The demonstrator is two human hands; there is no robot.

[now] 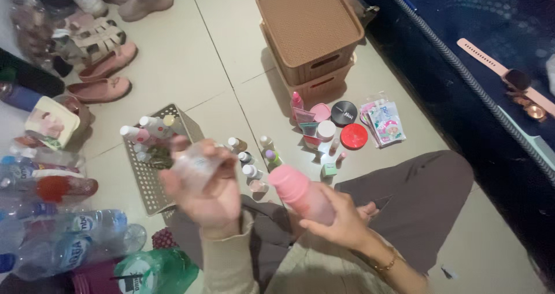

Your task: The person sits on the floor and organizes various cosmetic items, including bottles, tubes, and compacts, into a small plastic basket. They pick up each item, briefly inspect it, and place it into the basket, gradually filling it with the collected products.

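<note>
We are gripping a pink bottle (300,194) in our right hand (347,222) and a clear bottle (196,165) in our left hand (211,198). Some bottles are sitting in the basket (147,181); many are waiting on the floor (231,74).

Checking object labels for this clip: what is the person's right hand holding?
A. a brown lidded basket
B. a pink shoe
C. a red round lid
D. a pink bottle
D: the right hand is wrapped around a pink bottle held over the lap, while the left hand holds a blurred clear item.
</note>
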